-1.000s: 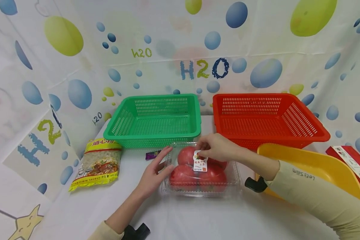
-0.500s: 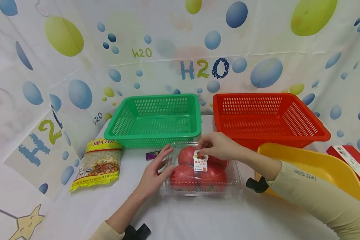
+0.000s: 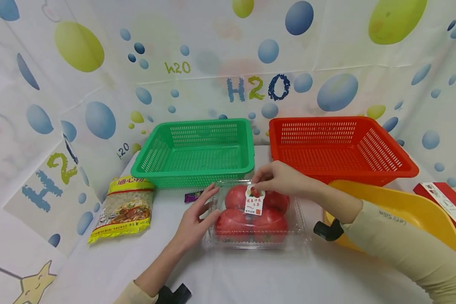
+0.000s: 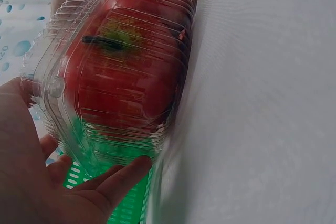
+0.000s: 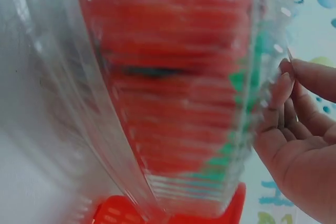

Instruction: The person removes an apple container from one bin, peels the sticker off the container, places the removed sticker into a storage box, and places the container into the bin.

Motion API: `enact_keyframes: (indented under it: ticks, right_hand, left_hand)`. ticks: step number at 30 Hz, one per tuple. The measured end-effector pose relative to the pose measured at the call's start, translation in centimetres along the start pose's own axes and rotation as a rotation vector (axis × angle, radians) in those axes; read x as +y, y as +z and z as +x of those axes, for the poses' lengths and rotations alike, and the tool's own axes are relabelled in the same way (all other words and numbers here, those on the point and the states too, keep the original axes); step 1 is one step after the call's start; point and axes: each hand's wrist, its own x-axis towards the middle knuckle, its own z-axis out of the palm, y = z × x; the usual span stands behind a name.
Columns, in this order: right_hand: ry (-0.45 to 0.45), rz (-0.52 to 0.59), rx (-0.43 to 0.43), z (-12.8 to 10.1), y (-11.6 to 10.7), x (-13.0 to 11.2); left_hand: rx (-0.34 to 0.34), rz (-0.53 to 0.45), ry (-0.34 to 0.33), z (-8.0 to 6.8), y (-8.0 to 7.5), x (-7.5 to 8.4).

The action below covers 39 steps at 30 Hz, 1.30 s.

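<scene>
A yellow food bag (image 3: pixel 127 207) lies at left. The left hand (image 3: pixel 193 223), fingers extended, touches the left side of the clear container (image 3: pixel 298 223), which rests on white cloth (image 3: pixel 251 276) before the green basket (image 3: pixel 197 174) and encloses red fruit (image 3: pixel 228 226). The right hand (image 3: pixel 283 180) pinches the upper edge of the white label (image 3: pixel 253 205) atop the container.

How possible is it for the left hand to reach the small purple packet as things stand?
Probably yes: the small purple packet lies close beside the fingers of the left hand, with no visible obstacle between them.
</scene>
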Motion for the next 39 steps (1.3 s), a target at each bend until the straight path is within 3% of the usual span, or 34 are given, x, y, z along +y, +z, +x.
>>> enact_keyframes:
  ticks: [11,24,32,39]
  right_hand:
    - [0.022,0.023,0.018,-1.7,-2.8,1.2]
    - [0.131,0.021,0.062,-7.0,-7.4,3.6]
    - [0.168,0.044,-0.018,-10.4,-10.3,7.0]
    - [0.166,0.051,-0.145,-12.4,-12.3,10.3]
  left_hand:
    - [0.006,-0.001,-0.001,0.0,0.0,-0.1]
    - [0.003,-0.021,0.012,0.0,0.0,-0.2]
    - [0.007,-0.013,-0.004,-0.1,0.1,-0.2]
    - [-0.003,0.002,-0.003,0.0,0.0,0.0]
